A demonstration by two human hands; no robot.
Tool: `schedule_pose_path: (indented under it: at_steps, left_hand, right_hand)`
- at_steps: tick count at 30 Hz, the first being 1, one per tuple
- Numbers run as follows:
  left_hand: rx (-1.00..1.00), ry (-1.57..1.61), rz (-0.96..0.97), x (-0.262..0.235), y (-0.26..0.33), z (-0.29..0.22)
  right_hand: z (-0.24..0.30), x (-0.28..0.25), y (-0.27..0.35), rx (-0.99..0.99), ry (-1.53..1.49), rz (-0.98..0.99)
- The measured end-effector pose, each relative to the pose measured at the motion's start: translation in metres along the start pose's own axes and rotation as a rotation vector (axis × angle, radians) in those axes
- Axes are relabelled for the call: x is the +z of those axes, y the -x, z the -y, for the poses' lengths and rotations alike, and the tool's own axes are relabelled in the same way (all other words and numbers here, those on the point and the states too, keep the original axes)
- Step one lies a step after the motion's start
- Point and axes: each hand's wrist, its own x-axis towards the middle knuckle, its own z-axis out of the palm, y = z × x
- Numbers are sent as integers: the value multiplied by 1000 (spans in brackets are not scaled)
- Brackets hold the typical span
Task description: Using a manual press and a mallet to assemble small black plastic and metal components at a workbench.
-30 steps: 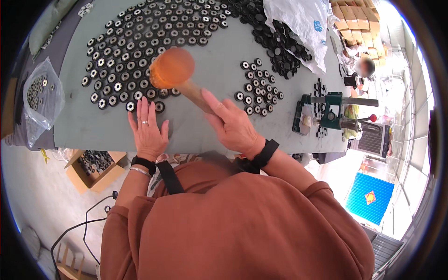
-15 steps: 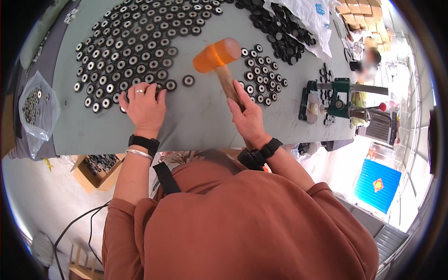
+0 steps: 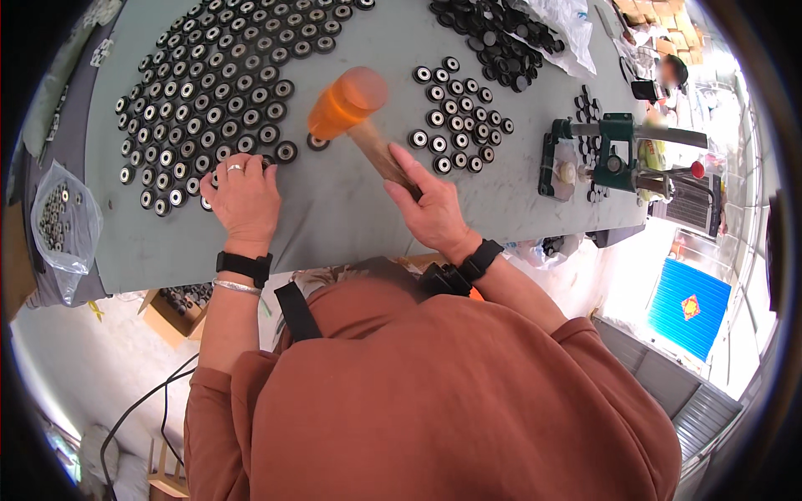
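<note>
In my right hand (image 3: 433,207) is a mallet (image 3: 349,102) with an orange head and a wooden handle, raised over the table, its head slightly blurred. My fingers wrap round the handle. My left hand (image 3: 244,202) rests with fingers apart at the near edge of a large spread of black wheels with metal bearing centres (image 3: 215,114). Its fingertips touch some of these wheels, and the palm hides what lies beneath. One lone wheel (image 3: 317,143) shows partly behind the mallet head. To the right lies a smaller group of the same wheels (image 3: 457,124).
A green hand press (image 3: 616,160) stands at the table's right side. Black round caps (image 3: 499,52) lie heaped by a white plastic bag (image 3: 568,29) at the back. A clear bag of small metal parts (image 3: 65,221) hangs at the left edge; below is a cardboard box (image 3: 171,321).
The mallet has moved left, closer to the large spread of wheels, and its head now partly covers the lone wheel. My left hand stays at the wheels' near edge. The whole view has shifted slightly.
</note>
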Motion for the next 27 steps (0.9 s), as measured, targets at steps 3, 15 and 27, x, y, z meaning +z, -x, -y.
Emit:
schedule_pose_path:
  at_steps: [3, 15, 27]
  left_hand:
    - [2, -10, 41, -11, -2, -4]
    - [-21, 154, -37, -4, 8, 5]
    - [-8, 75, 20, -15, 8, 5]
  right_hand:
    - [0, 0, 0, 21, -12, 37]
    - [-4, 8, -3, -102, -50, 98]
    - [-4, 15, -4, -175, -18, 91]
